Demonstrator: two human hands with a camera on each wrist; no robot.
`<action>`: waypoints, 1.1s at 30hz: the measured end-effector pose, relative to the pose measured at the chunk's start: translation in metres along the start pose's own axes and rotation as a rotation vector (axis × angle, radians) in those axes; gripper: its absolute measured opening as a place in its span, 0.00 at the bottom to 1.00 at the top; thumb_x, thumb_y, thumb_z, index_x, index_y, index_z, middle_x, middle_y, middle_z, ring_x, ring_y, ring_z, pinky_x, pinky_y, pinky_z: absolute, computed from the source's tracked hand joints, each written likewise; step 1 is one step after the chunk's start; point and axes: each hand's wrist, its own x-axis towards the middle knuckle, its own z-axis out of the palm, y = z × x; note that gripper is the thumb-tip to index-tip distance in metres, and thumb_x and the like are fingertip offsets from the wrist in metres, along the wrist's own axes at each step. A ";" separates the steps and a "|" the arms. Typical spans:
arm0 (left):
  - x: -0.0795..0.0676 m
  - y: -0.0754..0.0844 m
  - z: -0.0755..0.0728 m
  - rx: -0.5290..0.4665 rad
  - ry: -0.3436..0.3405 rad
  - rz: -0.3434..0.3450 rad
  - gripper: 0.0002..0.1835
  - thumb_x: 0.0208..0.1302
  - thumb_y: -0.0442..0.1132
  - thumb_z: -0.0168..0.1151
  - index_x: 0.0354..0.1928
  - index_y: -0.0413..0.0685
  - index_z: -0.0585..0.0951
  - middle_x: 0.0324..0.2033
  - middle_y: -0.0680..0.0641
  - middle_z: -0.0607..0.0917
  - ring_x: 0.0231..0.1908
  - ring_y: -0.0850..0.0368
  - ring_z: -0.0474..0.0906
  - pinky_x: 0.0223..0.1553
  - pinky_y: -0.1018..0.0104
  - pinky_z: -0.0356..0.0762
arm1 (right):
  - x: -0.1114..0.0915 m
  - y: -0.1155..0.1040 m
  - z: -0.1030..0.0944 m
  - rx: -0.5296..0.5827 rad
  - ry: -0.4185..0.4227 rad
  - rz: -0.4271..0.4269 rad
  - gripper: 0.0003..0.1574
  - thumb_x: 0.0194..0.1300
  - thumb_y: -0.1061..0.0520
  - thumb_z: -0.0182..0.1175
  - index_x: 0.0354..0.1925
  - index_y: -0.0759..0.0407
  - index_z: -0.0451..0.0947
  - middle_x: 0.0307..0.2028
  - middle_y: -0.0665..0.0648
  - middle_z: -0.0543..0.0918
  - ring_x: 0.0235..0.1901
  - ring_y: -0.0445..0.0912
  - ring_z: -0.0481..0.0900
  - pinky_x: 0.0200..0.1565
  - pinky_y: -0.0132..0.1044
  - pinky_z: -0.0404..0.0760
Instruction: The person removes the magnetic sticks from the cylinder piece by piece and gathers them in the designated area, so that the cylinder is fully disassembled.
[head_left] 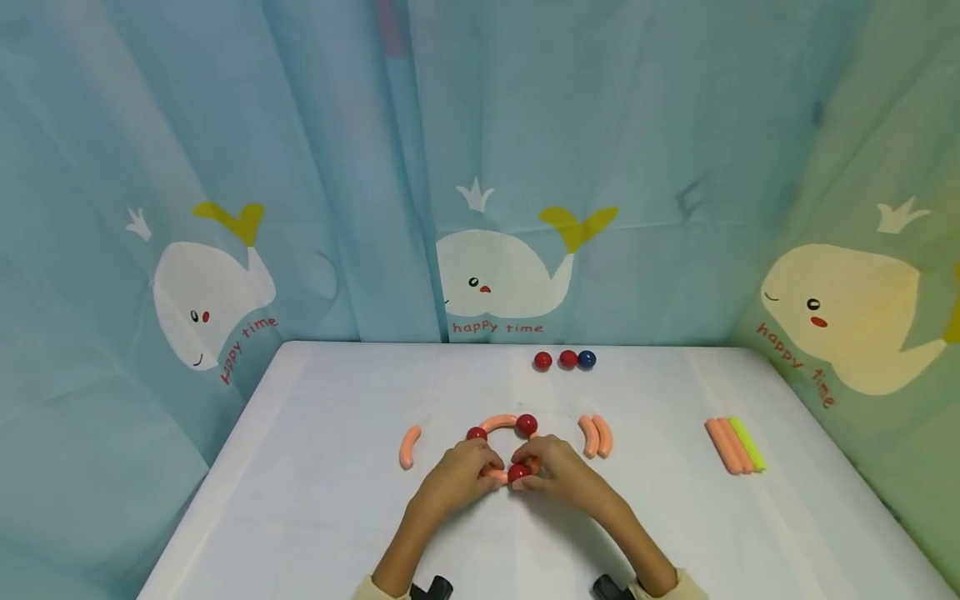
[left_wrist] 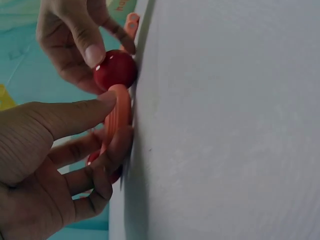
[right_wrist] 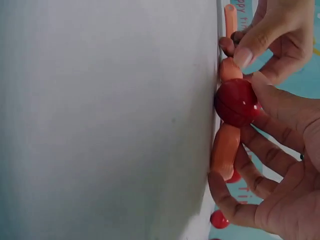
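Observation:
A ring of curved orange sticks and red balls lies on the white table between the two hands. My left hand [head_left: 459, 473] pinches one curved orange stick [left_wrist: 118, 112] of its near side between thumb and fingers. Its end meets a red ball [right_wrist: 236, 102], which my right hand [head_left: 564, 473] grips with thumb and fingertips. Another curved stick [right_wrist: 226, 150] runs from that ball beside my right fingers. On the ring's far side, an orange arc [head_left: 498, 422] joins a red ball [head_left: 527, 424] to a second red ball [head_left: 476, 433], partly hidden by my left hand.
One curved orange stick [head_left: 408, 447] lies left of the ring, and a pair of curved sticks [head_left: 596, 437] lies to the right. Straight orange sticks [head_left: 727, 446] and a yellow-green stick [head_left: 747, 444] are farther right. Two red balls [head_left: 543, 361] and a blue ball [head_left: 587, 359] sit near the back edge.

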 end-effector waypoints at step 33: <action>-0.005 -0.001 -0.011 0.025 -0.062 0.008 0.05 0.60 0.43 0.69 0.34 0.53 0.88 0.33 0.59 0.82 0.34 0.69 0.73 0.39 0.74 0.74 | 0.001 -0.005 -0.002 0.038 -0.030 0.037 0.16 0.54 0.55 0.73 0.38 0.62 0.82 0.27 0.51 0.78 0.29 0.39 0.70 0.30 0.27 0.69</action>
